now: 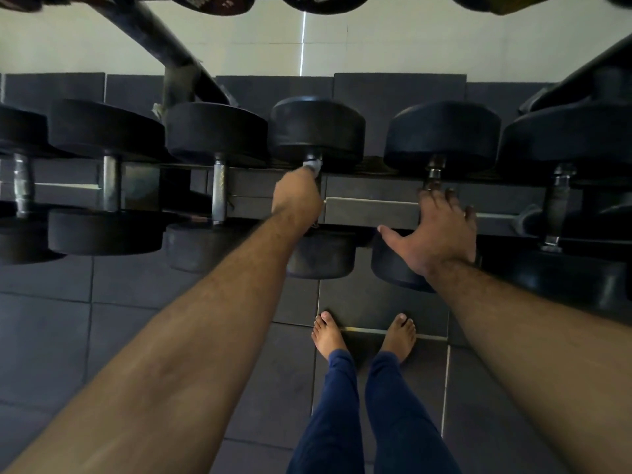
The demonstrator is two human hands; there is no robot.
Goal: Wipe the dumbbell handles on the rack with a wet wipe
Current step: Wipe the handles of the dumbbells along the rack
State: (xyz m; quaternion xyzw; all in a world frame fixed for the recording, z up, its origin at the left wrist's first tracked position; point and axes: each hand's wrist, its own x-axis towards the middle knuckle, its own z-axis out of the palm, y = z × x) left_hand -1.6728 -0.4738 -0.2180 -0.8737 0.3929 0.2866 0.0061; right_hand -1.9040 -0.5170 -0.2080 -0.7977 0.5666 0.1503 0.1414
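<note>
while left hand (297, 196) grips wipe (315, 164) on handle, right hand (439, 230) fingers spread w/ dumbbells (219, 131) alongside.

1. Dumbbells (219, 186) side by side across the rack (371, 213), handles running front to back.
2. Left hand (297, 200) on the middle dumbbell's handle, wet wipe (315, 164) at its far end.
3. Right hand (439, 230) just right, on the neighbouring dumbbell (441, 138).
4. Bare feet (364, 336) on the floor before the rack.
</note>
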